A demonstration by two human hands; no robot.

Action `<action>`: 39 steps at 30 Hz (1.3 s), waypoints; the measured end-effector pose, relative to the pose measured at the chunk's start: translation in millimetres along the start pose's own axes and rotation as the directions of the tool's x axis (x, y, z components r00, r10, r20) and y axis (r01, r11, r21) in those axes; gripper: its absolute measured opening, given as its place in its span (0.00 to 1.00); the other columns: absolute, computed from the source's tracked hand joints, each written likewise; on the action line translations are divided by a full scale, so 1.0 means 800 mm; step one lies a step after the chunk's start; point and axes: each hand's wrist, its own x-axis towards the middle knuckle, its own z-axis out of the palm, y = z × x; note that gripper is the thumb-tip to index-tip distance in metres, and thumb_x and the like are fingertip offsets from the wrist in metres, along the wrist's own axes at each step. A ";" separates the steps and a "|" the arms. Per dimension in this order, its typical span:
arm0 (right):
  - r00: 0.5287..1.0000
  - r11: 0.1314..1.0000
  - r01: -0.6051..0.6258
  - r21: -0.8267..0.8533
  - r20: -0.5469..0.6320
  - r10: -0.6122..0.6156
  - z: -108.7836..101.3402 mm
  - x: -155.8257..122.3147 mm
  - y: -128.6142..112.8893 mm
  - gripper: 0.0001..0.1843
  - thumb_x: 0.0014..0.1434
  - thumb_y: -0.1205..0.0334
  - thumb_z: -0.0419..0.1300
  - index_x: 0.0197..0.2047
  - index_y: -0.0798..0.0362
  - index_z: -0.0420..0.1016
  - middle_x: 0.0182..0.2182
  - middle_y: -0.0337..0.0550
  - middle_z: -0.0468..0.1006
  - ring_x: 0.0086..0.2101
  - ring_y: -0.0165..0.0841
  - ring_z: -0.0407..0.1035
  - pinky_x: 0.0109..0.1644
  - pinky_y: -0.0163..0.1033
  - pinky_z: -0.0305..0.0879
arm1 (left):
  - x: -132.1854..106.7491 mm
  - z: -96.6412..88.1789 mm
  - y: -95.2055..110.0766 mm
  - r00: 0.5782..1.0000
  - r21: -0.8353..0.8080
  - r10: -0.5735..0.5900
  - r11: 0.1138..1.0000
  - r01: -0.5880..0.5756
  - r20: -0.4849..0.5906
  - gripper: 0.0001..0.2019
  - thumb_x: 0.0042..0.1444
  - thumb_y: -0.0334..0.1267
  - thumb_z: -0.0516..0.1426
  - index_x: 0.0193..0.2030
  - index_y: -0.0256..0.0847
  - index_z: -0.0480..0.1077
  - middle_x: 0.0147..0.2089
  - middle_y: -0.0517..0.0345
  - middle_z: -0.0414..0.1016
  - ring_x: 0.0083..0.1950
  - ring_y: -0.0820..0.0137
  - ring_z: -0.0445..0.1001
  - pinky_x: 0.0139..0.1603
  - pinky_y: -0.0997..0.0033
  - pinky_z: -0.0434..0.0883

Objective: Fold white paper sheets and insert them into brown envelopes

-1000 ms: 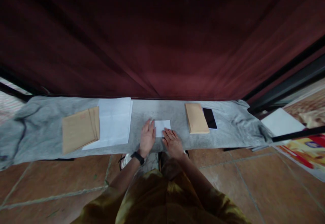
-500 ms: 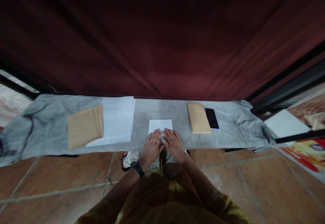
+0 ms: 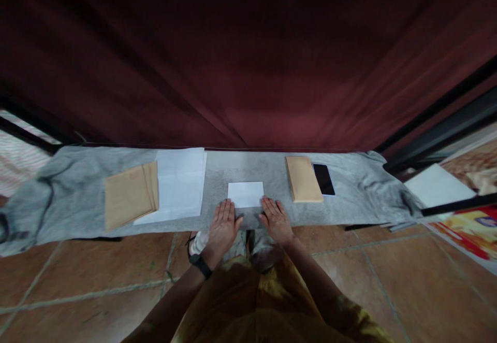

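A small white rectangle of paper [image 3: 246,194], which looks folded, lies flat on the grey cloth [image 3: 248,164] in front of me. My left hand [image 3: 224,226] rests palm down at its lower left corner, fingers stretched forward and thumb pointing inward. At the lower right corner lies my right hand [image 3: 277,221], also flat, its fingertips at the paper's edge. Neither hand grips anything. A dark watch [image 3: 201,266] is on my left wrist.
Large white sheets [image 3: 180,182] lie to the left, partly under several brown envelopes [image 3: 128,197]. On the right, a stack of brown envelopes [image 3: 305,180] sits beside a dark phone [image 3: 324,180]. A dark red curtain [image 3: 248,73] hangs behind the cloth-covered surface.
My hands have slid apart, the left one leftward and the right one rightward, from the middle of the paper's near edge to its corners. More of the white paper shows now.
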 end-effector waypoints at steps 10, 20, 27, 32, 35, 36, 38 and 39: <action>0.999 0.997 -0.045 0.062 0.020 0.044 -0.006 0.016 0.004 0.24 0.75 0.57 0.46 0.68 0.56 0.68 0.66 0.48 0.70 0.66 0.40 0.63 0.73 0.53 0.52 | 0.042 0.016 0.039 0.994 -0.051 0.107 0.993 -0.106 0.029 0.26 0.71 0.39 0.46 0.73 0.36 0.59 0.76 0.45 0.56 0.78 0.58 0.51 0.77 0.49 0.53; 0.995 0.996 -0.086 0.031 0.052 0.084 0.013 0.066 0.018 0.26 0.75 0.57 0.45 0.69 0.56 0.66 0.68 0.50 0.67 0.67 0.40 0.60 0.73 0.52 0.52 | 0.036 0.019 0.037 0.994 -0.060 0.099 0.994 -0.097 0.040 0.27 0.71 0.42 0.45 0.73 0.34 0.58 0.75 0.43 0.58 0.77 0.58 0.53 0.76 0.50 0.55; 0.995 0.997 -0.082 0.012 0.062 0.081 0.022 0.068 0.025 0.27 0.75 0.56 0.44 0.72 0.56 0.61 0.69 0.49 0.65 0.69 0.40 0.56 0.73 0.53 0.49 | 0.076 0.018 0.047 0.996 -0.083 0.028 0.996 -0.021 0.086 0.26 0.72 0.41 0.42 0.70 0.31 0.63 0.74 0.41 0.61 0.76 0.57 0.57 0.75 0.52 0.57; 0.994 0.996 -0.094 -0.003 0.061 0.094 0.024 0.067 0.023 0.26 0.75 0.58 0.44 0.71 0.55 0.62 0.69 0.49 0.65 0.69 0.40 0.57 0.73 0.52 0.48 | 0.098 0.032 0.051 0.996 -0.098 0.039 0.995 -0.032 0.076 0.26 0.71 0.41 0.43 0.72 0.37 0.60 0.76 0.45 0.56 0.78 0.57 0.51 0.76 0.47 0.52; 0.993 0.995 -0.100 -0.011 0.057 0.101 0.024 0.067 0.022 0.26 0.75 0.57 0.45 0.71 0.54 0.63 0.69 0.49 0.66 0.68 0.39 0.58 0.73 0.52 0.48 | 0.102 0.040 0.045 0.997 -0.087 -0.001 0.996 0.008 0.083 0.27 0.71 0.43 0.43 0.73 0.35 0.58 0.77 0.44 0.55 0.78 0.57 0.50 0.77 0.47 0.50; 0.993 0.995 -0.099 -0.013 0.055 0.100 0.024 0.067 0.022 0.26 0.75 0.57 0.45 0.71 0.55 0.63 0.69 0.49 0.66 0.68 0.40 0.58 0.73 0.52 0.48 | 0.103 0.041 0.042 0.996 -0.080 -0.014 0.997 0.021 0.086 0.28 0.71 0.44 0.43 0.74 0.35 0.57 0.77 0.43 0.55 0.78 0.57 0.50 0.77 0.47 0.49; 0.994 0.995 -0.096 -0.015 0.049 0.096 0.024 0.067 0.022 0.26 0.74 0.58 0.45 0.71 0.56 0.63 0.69 0.49 0.65 0.69 0.40 0.57 0.74 0.52 0.48 | 0.103 0.043 0.035 0.995 -0.064 -0.040 0.997 0.046 0.089 0.29 0.72 0.45 0.42 0.74 0.34 0.56 0.77 0.42 0.54 0.79 0.57 0.49 0.77 0.47 0.48; 0.994 0.995 -0.095 -0.017 0.046 0.096 0.023 0.067 0.022 0.26 0.74 0.59 0.45 0.71 0.56 0.63 0.69 0.49 0.65 0.69 0.40 0.57 0.74 0.52 0.47 | 0.102 0.044 0.031 0.995 -0.058 -0.050 0.997 0.055 0.087 0.29 0.72 0.46 0.42 0.74 0.33 0.55 0.77 0.41 0.54 0.79 0.57 0.49 0.77 0.47 0.48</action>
